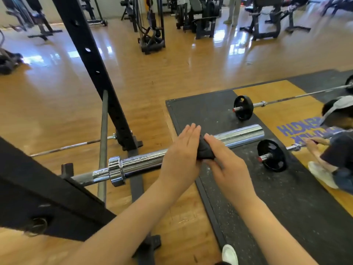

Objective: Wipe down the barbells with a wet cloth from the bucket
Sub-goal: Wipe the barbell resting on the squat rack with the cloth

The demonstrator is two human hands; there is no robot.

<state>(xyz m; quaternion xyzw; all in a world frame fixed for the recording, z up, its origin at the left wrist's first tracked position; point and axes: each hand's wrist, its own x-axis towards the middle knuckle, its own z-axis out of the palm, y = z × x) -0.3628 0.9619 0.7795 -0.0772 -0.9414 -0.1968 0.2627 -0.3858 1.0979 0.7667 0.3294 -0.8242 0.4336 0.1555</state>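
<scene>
Chrome barbell sleeve, seemingly black cloth

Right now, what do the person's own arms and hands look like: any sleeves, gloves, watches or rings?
Both forearms are bare as far as the frame shows; no sleeve reaches into view. The left hand and the right hand wear no gloves. No watch, band or ring shows on either wrist or on the visible fingers.
</scene>
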